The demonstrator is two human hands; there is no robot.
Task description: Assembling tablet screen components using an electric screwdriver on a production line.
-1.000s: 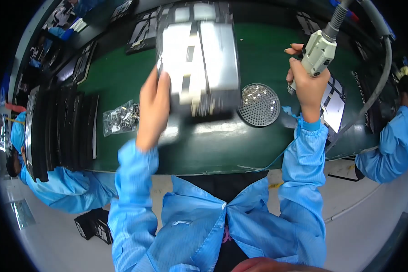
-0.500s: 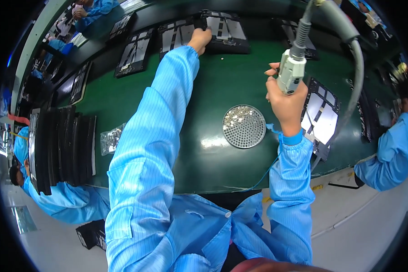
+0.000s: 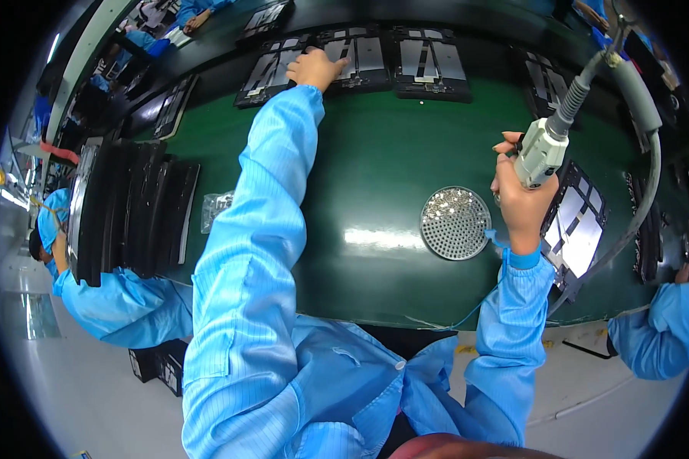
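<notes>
My left hand [image 3: 315, 67] is stretched far across the green table [image 3: 375, 176], its fingers resting on a flat black and silver panel [image 3: 357, 55] in a row of such panels at the far edge. Whether it grips the panel I cannot tell. My right hand [image 3: 522, 200] is shut on a grey powered screwdriver [image 3: 542, 151] held upright above the table, a thick grey hose running up from its top. Just left of that hand lies a round perforated metal dish [image 3: 455, 222] with several small screws in it.
Another panel [image 3: 578, 231] lies at the right under the hose. A stack of black trays [image 3: 130, 206] stands on edge at the left, with a small clear bag [image 3: 216, 209] beside it. People in blue coats work at the left [image 3: 107, 306] and right [image 3: 658, 329].
One second ago my left hand held a panel up near me. It has since carried it to the far row and rests there. My right hand with the screwdriver stayed about where it was.
</notes>
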